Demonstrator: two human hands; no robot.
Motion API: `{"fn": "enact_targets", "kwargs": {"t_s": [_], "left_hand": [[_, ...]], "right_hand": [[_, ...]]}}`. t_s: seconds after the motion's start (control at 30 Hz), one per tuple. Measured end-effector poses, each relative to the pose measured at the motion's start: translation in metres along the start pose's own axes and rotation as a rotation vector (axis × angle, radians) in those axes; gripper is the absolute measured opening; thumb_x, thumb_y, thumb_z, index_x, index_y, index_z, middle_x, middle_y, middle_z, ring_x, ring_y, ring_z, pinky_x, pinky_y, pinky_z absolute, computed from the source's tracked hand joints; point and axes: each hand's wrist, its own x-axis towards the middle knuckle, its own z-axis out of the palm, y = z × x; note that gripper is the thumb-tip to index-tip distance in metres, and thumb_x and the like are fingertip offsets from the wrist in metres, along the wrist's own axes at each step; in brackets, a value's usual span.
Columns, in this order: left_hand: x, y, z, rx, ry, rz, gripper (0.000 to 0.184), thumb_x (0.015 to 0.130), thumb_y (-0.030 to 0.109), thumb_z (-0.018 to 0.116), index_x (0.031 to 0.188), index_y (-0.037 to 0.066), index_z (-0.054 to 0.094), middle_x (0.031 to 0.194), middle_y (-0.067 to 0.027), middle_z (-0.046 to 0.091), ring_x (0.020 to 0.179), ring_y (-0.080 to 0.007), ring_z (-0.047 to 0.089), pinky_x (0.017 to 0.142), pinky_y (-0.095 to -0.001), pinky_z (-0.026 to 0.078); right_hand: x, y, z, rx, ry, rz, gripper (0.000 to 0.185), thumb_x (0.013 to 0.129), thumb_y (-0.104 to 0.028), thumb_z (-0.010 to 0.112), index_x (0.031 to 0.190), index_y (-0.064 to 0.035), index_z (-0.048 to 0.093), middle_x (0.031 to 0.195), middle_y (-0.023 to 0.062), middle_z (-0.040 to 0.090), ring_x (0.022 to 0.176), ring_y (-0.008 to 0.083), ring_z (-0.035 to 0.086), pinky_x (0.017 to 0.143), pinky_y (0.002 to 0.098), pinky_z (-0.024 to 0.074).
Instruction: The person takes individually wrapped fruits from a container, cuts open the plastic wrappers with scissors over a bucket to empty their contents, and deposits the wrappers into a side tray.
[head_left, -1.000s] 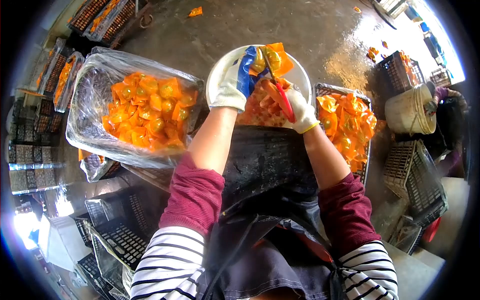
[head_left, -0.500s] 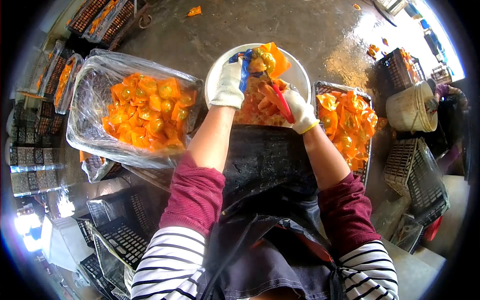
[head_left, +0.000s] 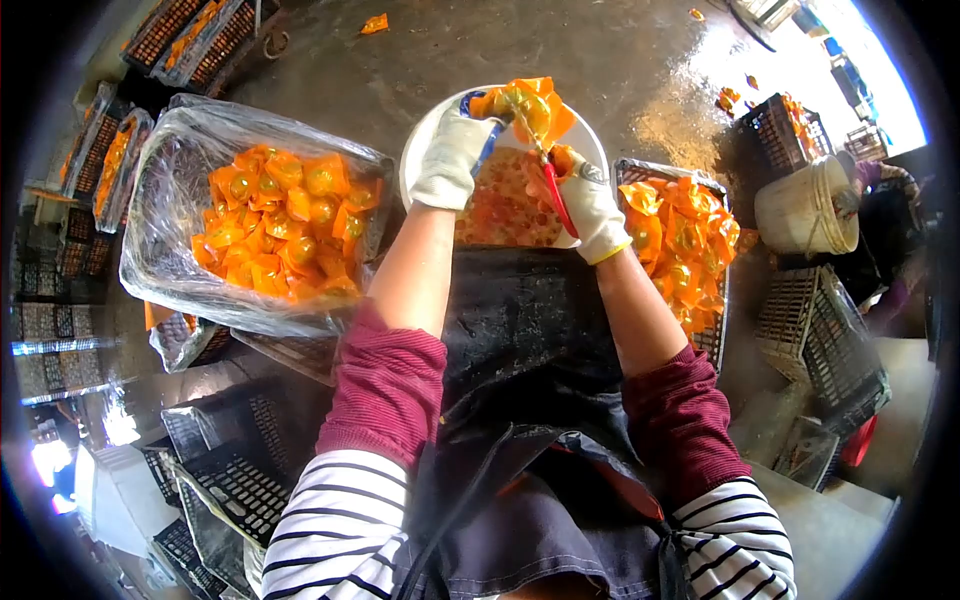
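Observation:
My left hand (head_left: pixel 450 150), in a white glove with blue fingertips, is closed on an orange plastic packet (head_left: pixel 541 112) with something round and yellow-green inside. In my right hand (head_left: pixel 597 212), also gloved, are red-handled scissors (head_left: pixel 560 205); their blades reach up to the packet's underside. Whether the blades are closed cannot be made out. Both hands are over a white tub (head_left: pixel 412 160), which holds many small reddish-orange pieces (head_left: pixel 505 195) in what looks like liquid.
A plastic-lined crate (head_left: pixel 165 190) of orange packets (head_left: pixel 280 225) stands at left. Another crate (head_left: pixel 722 335) at right is heaped with similar packets (head_left: pixel 680 250). Farther right, a person's hand (head_left: pixel 848 200) is at a dirty white bucket (head_left: pixel 790 215). Empty-looking black crates (head_left: pixel 240 485) stand lower left.
My right hand has shifted slightly up and left, and its fingers have curled in around the scissors. The packet has turned a little in my left hand. The whole view has shifted slightly.

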Motion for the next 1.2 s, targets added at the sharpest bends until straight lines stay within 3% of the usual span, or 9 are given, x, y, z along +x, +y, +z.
{"fn": "enact_targets", "kwargs": {"t_s": [0.1,0.27,0.37,0.43,0.6,0.7,0.8,0.93,1.2], "left_hand": [[-0.016,0.036,-0.001,0.351,0.115,-0.005,0.032,0.084,0.021,0.065,0.11,0.003,0.062,0.097,-0.0063,0.069,0.09,-0.013,0.063,0.08,-0.0279,0.047],[-0.012,0.026,-0.009,0.099,-0.104,0.034,0.028,0.085,0.013,0.064,0.11,0.002,0.062,0.101,-0.0025,0.068,0.096,-0.0118,0.062,0.082,-0.0247,0.047],[0.0,-0.008,-0.01,-0.551,-0.16,-0.075,0.029,0.087,0.032,0.064,0.101,0.008,0.069,0.084,0.0021,0.063,0.069,-0.0061,0.049,0.064,-0.0234,0.042],[0.005,-0.02,-0.03,-0.24,-0.229,0.086,0.025,0.089,0.027,0.061,0.101,0.007,0.069,0.089,0.0005,0.066,0.076,-0.0064,0.054,0.069,-0.0241,0.045],[0.018,-0.032,-0.042,-0.097,-0.178,-0.043,0.029,0.088,0.027,0.059,0.111,0.011,0.066,0.104,-0.0029,0.067,0.098,-0.0168,0.06,0.087,-0.0298,0.042],[0.022,-0.04,-0.037,0.013,-0.188,-0.068,0.03,0.087,0.027,0.06,0.111,0.01,0.066,0.102,-0.0029,0.067,0.097,-0.0153,0.061,0.085,-0.0287,0.042],[-0.008,-0.005,-0.025,0.111,-0.239,-0.103,0.029,0.087,0.022,0.061,0.112,0.01,0.065,0.101,-0.0028,0.068,0.096,-0.0126,0.06,0.082,-0.0265,0.042],[0.013,-0.037,-0.024,0.014,-0.325,-0.072,0.027,0.088,0.013,0.061,0.113,0.007,0.064,0.1,-0.0021,0.068,0.086,-0.0103,0.061,0.074,-0.022,0.043],[0.006,-0.044,-0.021,0.13,-0.253,-0.034,0.023,0.082,0.016,0.07,0.103,0.007,0.068,0.089,-0.0014,0.069,0.072,-0.0079,0.06,0.058,-0.0216,0.046]], "right_hand": [[-0.008,-0.024,0.005,-0.258,-0.024,-0.032,0.021,0.087,-0.014,0.064,0.106,-0.0039,0.063,0.085,0.0032,0.065,0.07,0.0119,0.06,0.06,0.0247,0.0466],[-0.014,-0.04,0.001,-0.213,0.08,-0.116,0.03,0.086,-0.014,0.065,0.112,-0.0008,0.06,0.091,0.0081,0.066,0.071,0.0164,0.062,0.061,0.0264,0.0513],[-0.033,-0.076,-0.027,0.247,-0.074,-0.024,0.033,0.09,-0.017,0.056,0.118,-0.0005,0.057,0.095,0.0146,0.067,0.071,0.0192,0.064,0.064,0.0288,0.0516],[-0.048,-0.074,-0.08,-0.164,-0.055,-0.222,0.033,0.091,-0.017,0.054,0.12,-0.0009,0.055,0.099,0.0148,0.066,0.078,0.02,0.064,0.068,0.0298,0.0521],[-0.127,-0.04,-0.217,-0.42,0.237,0.211,0.03,0.093,-0.018,0.056,0.119,-0.0033,0.056,0.106,0.0058,0.063,0.093,0.017,0.063,0.082,0.0322,0.0504],[-0.203,-0.008,-0.261,-1.456,0.163,0.688,0.04,0.078,-0.031,0.069,0.107,-0.0052,0.059,0.096,0.017,0.066,0.085,0.0289,0.063,0.075,0.0371,0.0483],[-0.267,0.065,-0.317,-1.212,0.153,0.677,0.035,0.087,-0.034,0.052,0.106,-0.0054,0.061,0.105,0.0212,0.064,0.1,0.0349,0.061,0.084,0.0417,0.0461],[-0.267,0.037,-0.232,-1.045,0.155,0.937,0.029,0.086,-0.03,0.052,0.093,-0.0049,0.065,0.095,0.0204,0.066,0.093,0.0302,0.063,0.077,0.0366,0.049],[-0.228,0.075,-0.184,-1.319,-0.148,0.477,0.04,0.089,-0.041,0.053,0.091,-0.0034,0.067,0.098,0.0227,0.065,0.093,0.0375,0.063,0.077,0.043,0.0502]]}}
